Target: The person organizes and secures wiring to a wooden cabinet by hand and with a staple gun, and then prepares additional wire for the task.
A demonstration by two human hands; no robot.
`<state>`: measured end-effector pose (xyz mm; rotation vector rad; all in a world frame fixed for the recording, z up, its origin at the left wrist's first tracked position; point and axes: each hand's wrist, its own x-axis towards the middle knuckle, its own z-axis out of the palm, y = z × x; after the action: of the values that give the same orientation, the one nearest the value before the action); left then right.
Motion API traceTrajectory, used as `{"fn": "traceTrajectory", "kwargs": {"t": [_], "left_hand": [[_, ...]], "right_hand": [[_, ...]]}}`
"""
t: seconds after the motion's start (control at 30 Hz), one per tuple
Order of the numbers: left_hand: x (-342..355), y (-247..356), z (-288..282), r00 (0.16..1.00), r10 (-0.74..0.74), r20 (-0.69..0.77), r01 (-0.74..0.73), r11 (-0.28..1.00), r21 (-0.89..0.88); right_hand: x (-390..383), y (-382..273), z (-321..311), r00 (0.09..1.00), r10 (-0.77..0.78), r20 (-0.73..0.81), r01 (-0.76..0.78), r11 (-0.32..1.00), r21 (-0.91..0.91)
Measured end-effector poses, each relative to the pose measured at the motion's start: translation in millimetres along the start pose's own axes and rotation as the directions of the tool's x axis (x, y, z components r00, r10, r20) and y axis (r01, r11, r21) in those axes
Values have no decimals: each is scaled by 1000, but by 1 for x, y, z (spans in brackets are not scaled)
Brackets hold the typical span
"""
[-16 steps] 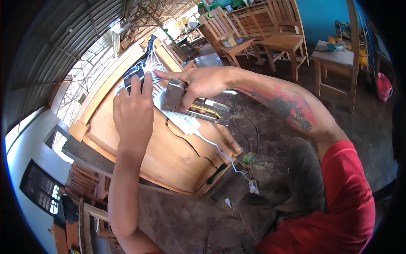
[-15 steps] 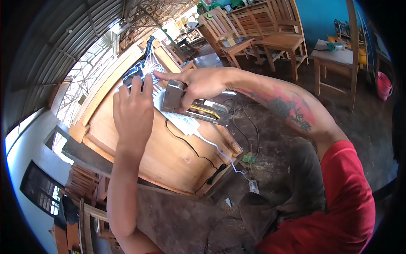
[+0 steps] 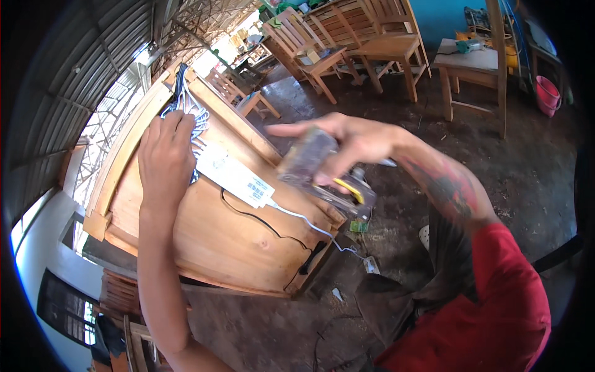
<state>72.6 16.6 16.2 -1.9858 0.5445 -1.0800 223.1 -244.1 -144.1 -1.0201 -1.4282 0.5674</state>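
Observation:
My left hand [image 3: 166, 152] is closed on a bundle of white and blue wires [image 3: 197, 121] at the upper part of a wooden panel. Its fingertips are partly hidden by the back of the hand. In my right hand [image 3: 353, 146] is a grey metal staple gun [image 3: 310, 158] with a yellow strip along its handle. That hand is raised off the panel's right edge, smeared by motion, with its index finger stretched out to the left. A flat white box [image 3: 235, 177] with a printed label lies between the hands, wires running from both ends.
The wooden furniture piece [image 3: 248, 245] carries a black cord [image 3: 257, 224]. A white cord [image 3: 310, 224] hangs over its edge to a small white block [image 3: 370, 265] on the floor. Wooden chairs [image 3: 396, 46], a stool [image 3: 468, 59] and a pink bucket [image 3: 545, 96] stand beyond.
My right hand has drawn back to the right with the staple gun, away from the wires and the white box. My left hand stays at the wires, its fingers more curled. The view has shifted.

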Motion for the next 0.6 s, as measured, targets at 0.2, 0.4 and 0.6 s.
{"fn": "traceTrajectory", "kwargs": {"t": [0.2,0.4,0.6], "left_hand": [[2,-1,-5,993,88,77,-98,986,137],[-26,1,7,999,-26,-26,31,974,226],[-36,8,5,984,-153,-96,174,945,277]], "right_hand": [[-29,0,20,991,-20,-132,6,994,-105],[62,-54,30,995,67,-76,-100,778,-621],[99,-49,16,998,60,3,-46,786,-616]]}}
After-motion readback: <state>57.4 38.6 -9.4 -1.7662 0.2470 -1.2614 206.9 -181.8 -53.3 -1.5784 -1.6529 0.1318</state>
